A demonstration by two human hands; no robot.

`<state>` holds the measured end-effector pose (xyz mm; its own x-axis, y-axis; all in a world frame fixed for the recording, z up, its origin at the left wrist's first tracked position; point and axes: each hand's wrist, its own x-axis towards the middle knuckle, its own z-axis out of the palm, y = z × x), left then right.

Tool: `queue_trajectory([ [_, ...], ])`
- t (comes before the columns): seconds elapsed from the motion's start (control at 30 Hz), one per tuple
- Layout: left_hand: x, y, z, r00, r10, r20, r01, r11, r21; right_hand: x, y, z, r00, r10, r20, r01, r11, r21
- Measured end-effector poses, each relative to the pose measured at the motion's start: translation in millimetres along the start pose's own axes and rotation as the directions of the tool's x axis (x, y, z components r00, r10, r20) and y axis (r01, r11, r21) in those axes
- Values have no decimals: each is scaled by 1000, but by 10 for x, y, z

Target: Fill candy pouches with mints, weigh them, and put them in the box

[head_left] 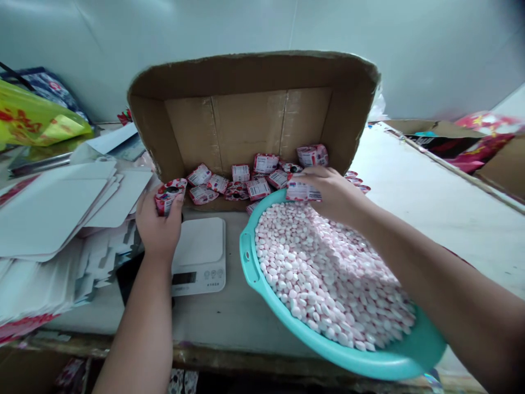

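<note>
My left hand is closed round a small red printed packet, held upright at the left front corner of a cardboard box. The box lies on its side, its opening toward me, with several similar packets inside. My right hand grips another red and white packet above the far rim of a turquoise basin. Small pale pink candies fill much of the basin. Between my forearms, a white digital scale rests on the table with nothing on its plate.
Flat white card sheets are stacked at the left, beside a yellow plastic bag. More packets lie right of the box. An open carton stands at the far right. The table's front edge runs below the basin.
</note>
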<state>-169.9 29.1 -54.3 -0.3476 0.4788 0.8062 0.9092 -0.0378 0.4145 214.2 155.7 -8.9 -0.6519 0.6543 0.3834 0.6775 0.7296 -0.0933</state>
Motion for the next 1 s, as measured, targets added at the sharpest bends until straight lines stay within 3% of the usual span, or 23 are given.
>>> queue_trajectory([
  [0.27, -4, 34, -2, 1000, -10, -10, 10, 1000, -3, -2, -42, -7, 999, -39, 1, 39, 999, 32],
  [0.43, -2, 72, 16, 1000, 15, -25, -15, 1000, 3, 0, -58, -83, 986, -8, -168, 12, 1000, 22],
  [0.53, -1, 64, 38, 996, 20, -84, -18, 1000, 16, 11, -22, -75, 998, -44, -38, 46, 998, 51],
  [0.63, 0, 40, 64, 998, -21, -55, 23, 999, 27, 3, 4, -35, 995, -41, 87, 35, 997, 66],
  [0.8, -2, 47, 83, 1000, -22, 22, 23, 1000, -12, 7, -16, 6, 1000, -15, 24, 14, 999, 52],
  [0.9, -4, 65, 82, 1000, 7, 18, -7, 1000, -16, 29, -9, 12, 999, -27, 40, 25, 997, 67],
  [1.0, -4, 55, 82, 1000, 0, 3, 0, 1000, 5, 31, 30, 19, 999, -21, -29, 22, 998, 63],
])
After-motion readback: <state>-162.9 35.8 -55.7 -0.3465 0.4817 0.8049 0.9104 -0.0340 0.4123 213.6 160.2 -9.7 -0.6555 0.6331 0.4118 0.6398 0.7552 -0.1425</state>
